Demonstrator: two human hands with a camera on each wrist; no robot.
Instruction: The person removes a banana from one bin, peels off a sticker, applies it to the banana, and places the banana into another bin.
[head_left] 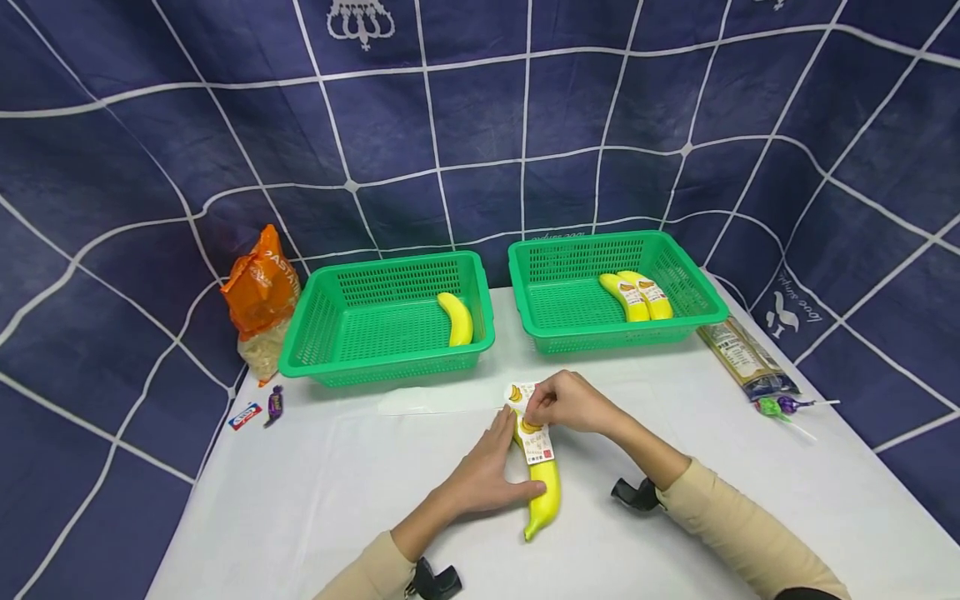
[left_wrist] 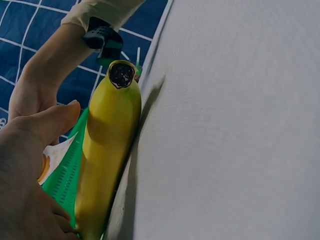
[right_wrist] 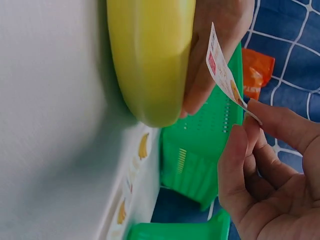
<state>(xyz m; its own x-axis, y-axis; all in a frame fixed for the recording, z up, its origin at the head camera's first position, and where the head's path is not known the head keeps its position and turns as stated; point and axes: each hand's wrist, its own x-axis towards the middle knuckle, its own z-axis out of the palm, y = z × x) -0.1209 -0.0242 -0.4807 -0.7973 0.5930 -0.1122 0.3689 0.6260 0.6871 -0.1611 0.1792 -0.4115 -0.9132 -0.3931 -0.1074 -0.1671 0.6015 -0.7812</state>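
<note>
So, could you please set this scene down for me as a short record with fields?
Left hand: rests against a banana on the white table, thumb touching it
Right hand: pinches a sticker by one end, the other end free
Left basket: one banana, no sticker visible on it
Right basket: two bananas, each with a sticker
Far left: orange bag, two sweets
Far right: packet, two lollipops
</note>
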